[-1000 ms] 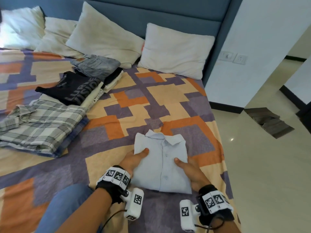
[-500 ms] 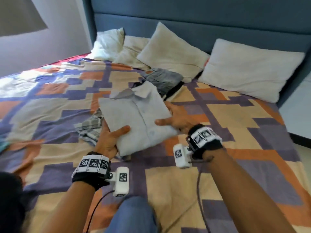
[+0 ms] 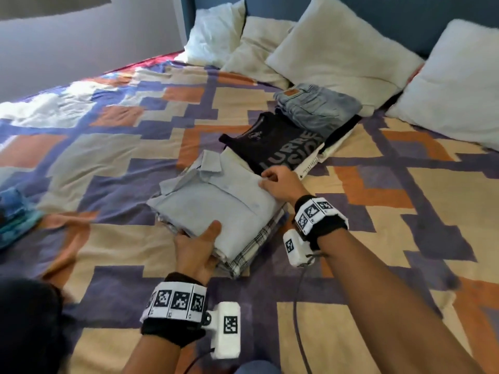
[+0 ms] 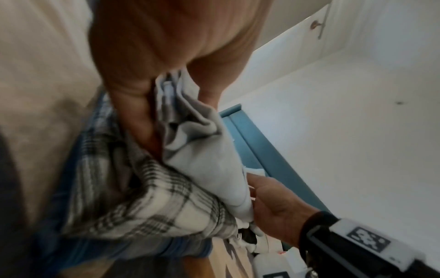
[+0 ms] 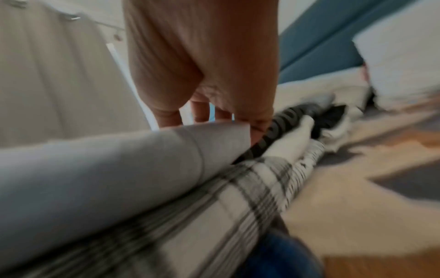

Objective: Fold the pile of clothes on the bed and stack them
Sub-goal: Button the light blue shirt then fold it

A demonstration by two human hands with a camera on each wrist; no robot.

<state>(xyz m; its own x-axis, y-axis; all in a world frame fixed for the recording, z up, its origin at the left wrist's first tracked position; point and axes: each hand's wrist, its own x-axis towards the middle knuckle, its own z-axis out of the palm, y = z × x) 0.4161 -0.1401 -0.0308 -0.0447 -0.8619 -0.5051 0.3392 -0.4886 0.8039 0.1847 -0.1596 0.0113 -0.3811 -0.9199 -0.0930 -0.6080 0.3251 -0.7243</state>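
A folded light blue shirt (image 3: 216, 206) lies on top of a folded plaid shirt (image 3: 253, 247) in the middle of the bed. My left hand (image 3: 199, 244) grips its near edge, thumb on top and fingers underneath. In the left wrist view the left hand (image 4: 176, 97) pinches the shirt's (image 4: 209, 161) folded layers above the plaid shirt (image 4: 154, 197). My right hand (image 3: 275, 182) holds the far right edge with curled fingers. The right wrist view is blurred; the right hand (image 5: 214, 112) sits at the edge of the shirt (image 5: 119, 165).
Behind the stack lie a folded black printed T-shirt (image 3: 280, 147) on white clothes and folded grey jeans (image 3: 316, 103). Several pillows (image 3: 337, 55) lean on the blue headboard. Blue cloth (image 3: 13, 217) lies at the left edge of the patterned bedspread (image 3: 135, 130).
Both hands lifted the folded light blue shirt from the near bed edge, carried it left and forward, and set it down on the plaid shirt. The head view turned left.
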